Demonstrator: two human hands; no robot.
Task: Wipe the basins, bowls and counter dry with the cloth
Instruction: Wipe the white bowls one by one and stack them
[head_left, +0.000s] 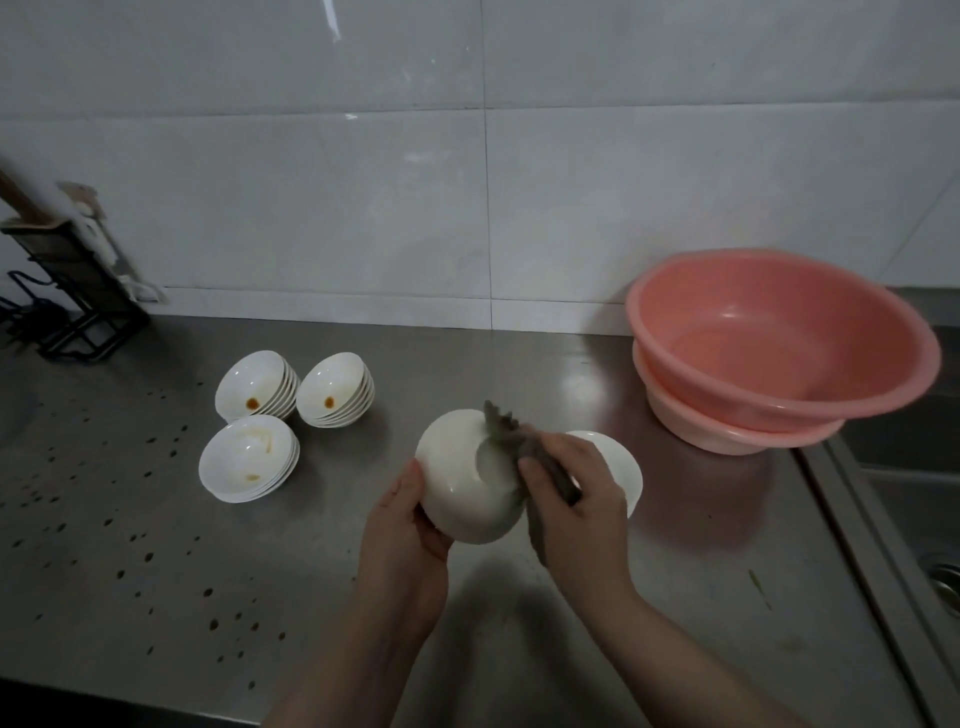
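My left hand (410, 525) cups an upturned white bowl (467, 478) above the steel counter (322, 571), while my right hand (576, 493) grips the grey cloth (506, 431) against the bowl's right side.

Head camera, one wide view, looking forward and down from above the steel surface (519, 364).

We're close in: the left hand (410, 525) and right hand (576, 493) sit just below frame centre, forearms entering from 6 o'clock. The tiled wall (467, 182) fills the top half at 12, the pink basins (779, 338) at 2, the sink (914, 493) at 3, and straight lines bow at the edges.
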